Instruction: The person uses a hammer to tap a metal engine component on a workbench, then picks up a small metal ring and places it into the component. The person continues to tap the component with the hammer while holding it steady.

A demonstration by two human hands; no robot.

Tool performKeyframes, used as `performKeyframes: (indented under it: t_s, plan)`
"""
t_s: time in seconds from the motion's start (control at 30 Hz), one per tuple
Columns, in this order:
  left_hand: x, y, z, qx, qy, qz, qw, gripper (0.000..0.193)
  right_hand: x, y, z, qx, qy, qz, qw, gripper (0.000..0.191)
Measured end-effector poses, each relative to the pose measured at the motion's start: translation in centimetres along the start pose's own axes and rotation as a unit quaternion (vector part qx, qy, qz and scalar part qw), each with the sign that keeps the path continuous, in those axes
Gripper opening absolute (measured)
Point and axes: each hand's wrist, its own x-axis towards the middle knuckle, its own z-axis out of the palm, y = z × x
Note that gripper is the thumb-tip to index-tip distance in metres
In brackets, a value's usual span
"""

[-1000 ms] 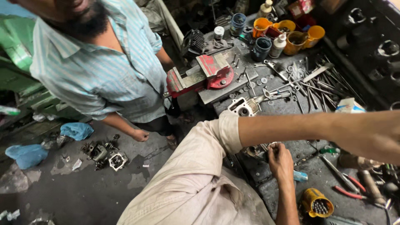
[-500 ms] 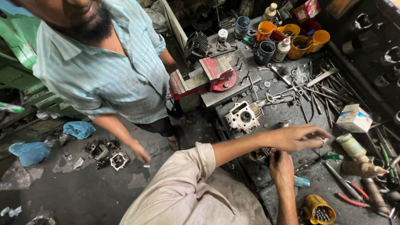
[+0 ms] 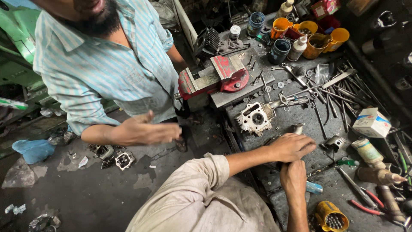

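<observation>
The left hand (image 3: 293, 147) lies flat, fingers loosely open, over the right hand (image 3: 293, 177), which is closed around something hidden. A grey finned metal cylinder head (image 3: 255, 118) sits untouched nearby on the cluttered dark surface (image 3: 300, 120); nothing looks assembled yet.

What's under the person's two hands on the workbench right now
The left hand lies palm down over the right hand, both on the dark workbench. Whatever they press on is covered; only the bench surface shows around them, with a piston just beside.

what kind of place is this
Most likely a small engine or motorcycle repair workshop: a red bench vise, a bare engine cylinder head, and loose wrenches and rods crowd the grimy workbench.
</observation>
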Motion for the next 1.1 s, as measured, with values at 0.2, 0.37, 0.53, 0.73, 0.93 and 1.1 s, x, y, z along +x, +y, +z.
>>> performKeyframes:
  t_s: [0.2, 0.37, 0.53, 0.73, 0.93, 1.1]
  plan:
    - [0.2, -0.1, 0.2, -0.015, -0.060, -0.044, 0.997, 0.058, -0.6, -1.0, -0.5, 0.054, 0.032, 0.054, 0.997, 0.035]
    - [-0.2, 0.1, -0.2, -0.010, -0.011, -0.007, 1.000, 0.056, -0.8, -1.8, -0.9, 0.040, 0.053, 0.045, 0.997, 0.026]
    - [-0.2, 0.3, -0.5, -0.010, -0.007, -0.009, 1.000, 0.052, -0.7, -2.1, -1.0, 0.043, 0.057, 0.033, 0.997, 0.026]
    - [-0.2, 0.0, -0.4, -0.017, 0.015, 0.002, 1.000, 0.045, -0.4, -2.3, -1.2, 0.015, 0.039, 0.039, 0.998, 0.030]
    - [-0.1, 0.0, -0.4, -0.018, 0.033, 0.016, 0.999, 0.042, 0.1, -1.8, -1.3, 0.035, 0.028, 0.019, 0.999, 0.024]
    - [0.3, 0.2, -0.6, -0.013, 0.035, 0.013, 0.999, 0.035, 0.7, -1.8, -2.1, 0.043, 0.010, 0.010, 0.999, 0.024]
